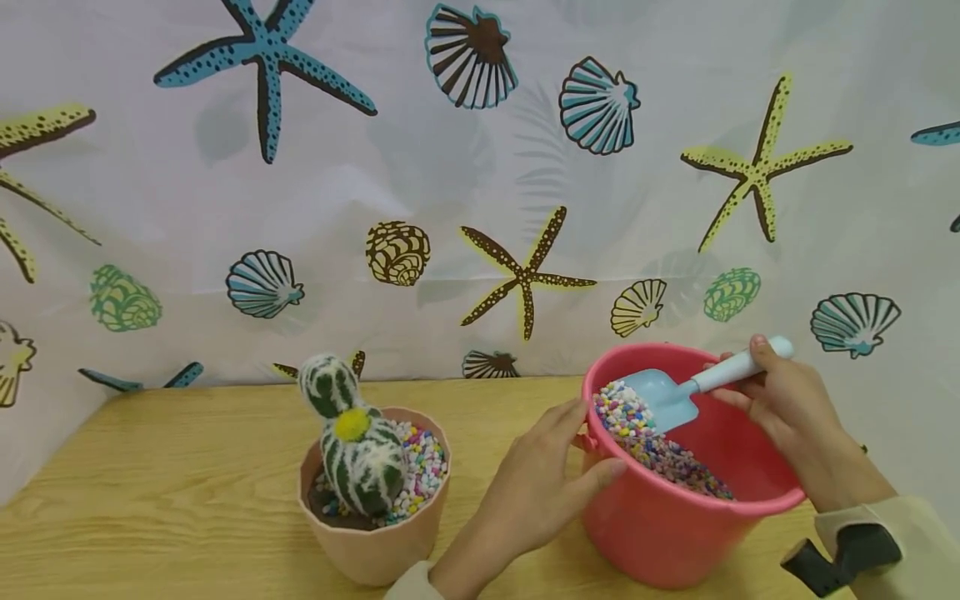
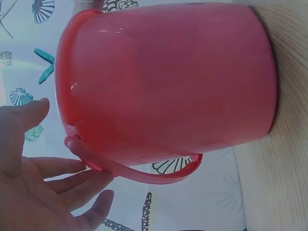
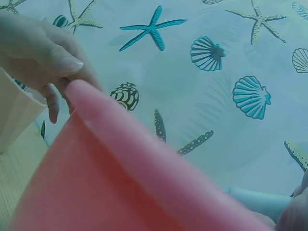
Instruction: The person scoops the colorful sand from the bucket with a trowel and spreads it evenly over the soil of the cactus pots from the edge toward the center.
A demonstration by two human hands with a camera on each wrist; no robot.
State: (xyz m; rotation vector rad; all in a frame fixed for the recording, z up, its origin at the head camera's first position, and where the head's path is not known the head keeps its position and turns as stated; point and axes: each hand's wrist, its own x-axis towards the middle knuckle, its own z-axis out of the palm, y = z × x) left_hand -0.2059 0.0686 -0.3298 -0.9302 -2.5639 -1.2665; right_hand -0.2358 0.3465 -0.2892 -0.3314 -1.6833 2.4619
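Observation:
A pink bucket stands on the right of the table, with small multicoloured pebbles inside. My right hand grips the pale handle of a light blue hand shovel over the bucket; its blade lies against the pebbles near the left wall. Beside the bucket's left rim, my left hand has its fingers extended. In the left wrist view, its fingertips touch the bucket near the hinge of the pink carrying handle. The right wrist view shows the bucket rim mostly in front of the shovel.
Left of the bucket, a peach-coloured pot holds a plush-looking cactus with a yellow flower, colourful pebbles and a dark brown patch. Behind the wooden table hangs a white cloth printed with starfish and shells.

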